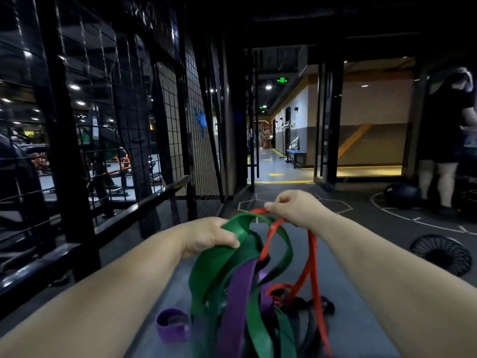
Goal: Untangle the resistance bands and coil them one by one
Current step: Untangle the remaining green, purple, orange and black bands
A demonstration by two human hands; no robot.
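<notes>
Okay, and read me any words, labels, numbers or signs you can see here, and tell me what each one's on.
No text here can be read.
Green lit sign above the corridor: characters too blurred to read.
Smaller green sign farther down it: too small to read.
Blue mark on the mesh wall: blurred, no letters legible.
Resistance bands: no print shows.

Dim gym interior, upper frame near black. Brightest patch is the warm-lit beige wall [374, 104], well beyond the right hand [296, 210]. Small white ceiling spotlights [74, 87] flare far left of the left hand [209, 236]. Both hands read pale against the dark floor.

- **Sheen:** faint, on the wide green rubber band [240, 227] at the left grip.
- **Blur:** the narrow red rubber band [313, 257] smears below the right grip.
- **Distortion:** the black wire-mesh partition [124, 112] bows at the left edge.
</notes>
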